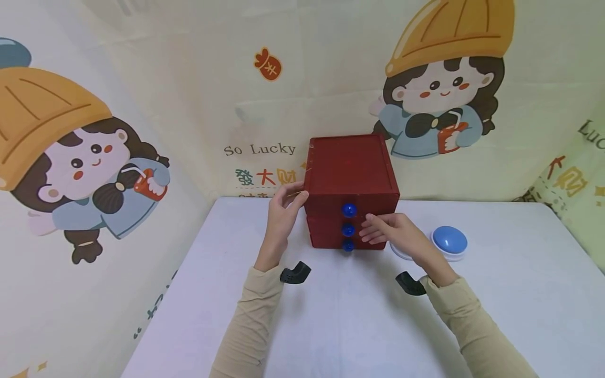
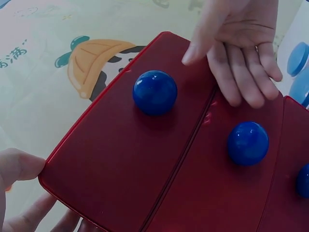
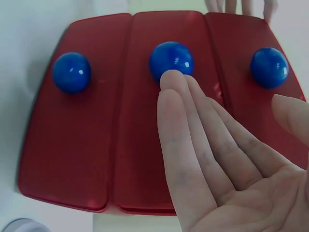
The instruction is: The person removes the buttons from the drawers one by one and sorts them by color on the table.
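Red box (image 1: 350, 165) at the far middle of the white surface (image 1: 340, 325), close to the printed backdrop (image 1: 198, 131), front turned to the near side. We count three red panels on that front, one above another, each bearing a round blue knob: top knob (image 1: 349, 210), middle knob (image 1: 347, 230), bottom knob (image 1: 348, 245).

Left hand (image 1: 283, 212) at the box's left side. We see its thumb touching the upper left front edge, the fingers stretched along the side rather than curled; part of them is hidden behind the box.

Right hand (image 1: 394, 228) in front of the right half of the box, holding nothing. Fingers straight and close together, thumb set well apart. We find the fingertips just right of the middle knob, apart from it in the left wrist view.

Right of the box, near the right forearm, we note a blue button (image 1: 450, 239) on a white base. Beside it, a white-rimmed thing (image 1: 400, 254), mostly hidden by the right hand. Both arms wear beige sleeves (image 1: 250, 320).
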The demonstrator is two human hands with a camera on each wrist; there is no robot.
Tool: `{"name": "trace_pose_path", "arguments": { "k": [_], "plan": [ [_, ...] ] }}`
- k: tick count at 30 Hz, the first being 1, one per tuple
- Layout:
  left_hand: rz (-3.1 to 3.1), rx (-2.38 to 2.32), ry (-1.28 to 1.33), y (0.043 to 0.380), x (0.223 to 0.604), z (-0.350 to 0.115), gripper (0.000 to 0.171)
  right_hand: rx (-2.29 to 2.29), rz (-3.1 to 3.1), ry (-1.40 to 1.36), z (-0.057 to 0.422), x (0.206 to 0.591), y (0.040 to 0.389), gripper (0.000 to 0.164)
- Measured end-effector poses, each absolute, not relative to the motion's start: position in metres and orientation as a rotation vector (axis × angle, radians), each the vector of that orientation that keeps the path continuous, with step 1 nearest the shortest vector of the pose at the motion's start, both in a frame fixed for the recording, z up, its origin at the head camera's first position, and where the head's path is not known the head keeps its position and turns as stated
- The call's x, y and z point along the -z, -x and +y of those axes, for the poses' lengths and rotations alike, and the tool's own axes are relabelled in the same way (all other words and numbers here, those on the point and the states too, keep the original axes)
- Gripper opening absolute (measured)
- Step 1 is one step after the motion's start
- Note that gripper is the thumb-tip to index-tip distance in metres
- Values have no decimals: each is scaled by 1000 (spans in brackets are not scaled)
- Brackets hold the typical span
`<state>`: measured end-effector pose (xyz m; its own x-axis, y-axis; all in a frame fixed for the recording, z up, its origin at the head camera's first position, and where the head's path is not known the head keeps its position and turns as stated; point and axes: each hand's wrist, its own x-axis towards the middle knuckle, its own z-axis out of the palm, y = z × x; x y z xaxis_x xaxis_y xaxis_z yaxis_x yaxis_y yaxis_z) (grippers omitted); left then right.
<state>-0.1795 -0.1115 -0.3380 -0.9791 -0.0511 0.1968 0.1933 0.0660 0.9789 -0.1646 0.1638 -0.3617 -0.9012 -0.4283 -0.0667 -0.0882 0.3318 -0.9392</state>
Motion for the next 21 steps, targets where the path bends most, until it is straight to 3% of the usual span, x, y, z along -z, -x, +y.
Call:
{"name": "trace_pose_path", "arguments": {
  "k": [21],
  "plan": [
    [-2169,2017,110,158,308,-102,36,1635,2208,458,147,390,170,49]
  ]
}}
